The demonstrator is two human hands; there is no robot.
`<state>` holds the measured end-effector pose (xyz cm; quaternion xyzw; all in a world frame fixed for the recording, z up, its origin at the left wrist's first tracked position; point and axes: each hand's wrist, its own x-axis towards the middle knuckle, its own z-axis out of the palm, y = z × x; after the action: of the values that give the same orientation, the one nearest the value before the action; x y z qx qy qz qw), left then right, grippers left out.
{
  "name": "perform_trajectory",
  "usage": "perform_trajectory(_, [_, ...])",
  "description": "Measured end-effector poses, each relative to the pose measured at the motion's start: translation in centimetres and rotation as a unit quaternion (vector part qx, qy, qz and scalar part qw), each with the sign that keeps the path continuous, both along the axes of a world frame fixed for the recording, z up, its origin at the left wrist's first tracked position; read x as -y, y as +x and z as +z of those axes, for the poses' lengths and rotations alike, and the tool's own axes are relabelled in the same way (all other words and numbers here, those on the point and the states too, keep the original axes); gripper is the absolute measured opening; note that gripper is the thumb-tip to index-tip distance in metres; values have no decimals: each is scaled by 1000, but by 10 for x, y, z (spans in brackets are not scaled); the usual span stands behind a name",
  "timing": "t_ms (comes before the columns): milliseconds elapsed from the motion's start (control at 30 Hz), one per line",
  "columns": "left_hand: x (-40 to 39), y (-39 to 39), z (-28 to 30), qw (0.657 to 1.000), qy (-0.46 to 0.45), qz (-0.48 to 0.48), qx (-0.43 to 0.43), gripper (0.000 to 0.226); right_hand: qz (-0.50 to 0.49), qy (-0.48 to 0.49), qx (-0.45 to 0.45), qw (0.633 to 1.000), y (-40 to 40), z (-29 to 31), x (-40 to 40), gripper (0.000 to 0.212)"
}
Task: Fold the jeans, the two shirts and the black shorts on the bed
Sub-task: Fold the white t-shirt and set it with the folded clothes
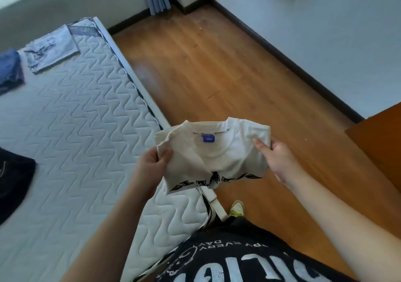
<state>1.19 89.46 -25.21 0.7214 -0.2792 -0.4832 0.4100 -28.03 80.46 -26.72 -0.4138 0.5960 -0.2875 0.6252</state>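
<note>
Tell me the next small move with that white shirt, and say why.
Probably carry the white shirt left and lay it on the mattress. It already looks folded into a compact packet, the left hand and right hand pinch its sides in the air over the bed's edge, and the folded light shirt and jeans already lie there; the black shorts remain.

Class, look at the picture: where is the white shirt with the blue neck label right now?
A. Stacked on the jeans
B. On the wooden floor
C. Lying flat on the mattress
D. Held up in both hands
D: the left hand and right hand grip the folded white shirt by its two sides, off the mattress.
</note>
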Motion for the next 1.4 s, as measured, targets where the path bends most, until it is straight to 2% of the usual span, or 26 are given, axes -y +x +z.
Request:
perform_trajectory(100, [-5,0,1,1000,-6,12,13,19,17,-10,7,1000,5,-1,9,14])
perform_trajectory(233, [-13,4,5,1000,-14,15,17,31,39,-25,-1,999,17,1,7,13])
perform_trajectory(400, [-20,6,-2,999,-41,32,-12,13,52,-58,-15,997,18,4,-1,13])
perform_trajectory(533, [-17,-3,-5,998,-38,29,-32,35,52,-56,-5,997,8,3,4,13])
perform_trajectory(600, [-10,-10,-5,998,-34,26,-38,36,52,-58,-4,997,0,1,11,14])
perform_trajectory(667, [3,-20,-5,999,-24,15,-37,36,52,-58,-3,997,-11,0,23,13])
perform_trajectory(800, [51,-53,-10,998,-15,21,-50,16,48,-50,-13,997,-49,-8,60,16])
perform_trajectory(900, [96,-92,-13,998,-4,24,-55,14,44,-37,-30,998,-90,-17,96,23])
perform_trajectory(1033, [147,-143,-10,998,5,16,-62,27,19,-10,-15,1000,-144,-16,147,19])
perform_trajectory(1167, [183,-178,2,997,-9,38,-69,25,9,21,20,1000,-178,-6,198,18])
perform_trajectory(1300, [208,-189,17,996,-18,69,-61,23,33,1,26,999,-186,3,238,28])
perform_trajectory(1400, [225,-184,21,995,-19,87,-52,24,49,-18,32,998,-176,8,263,20])
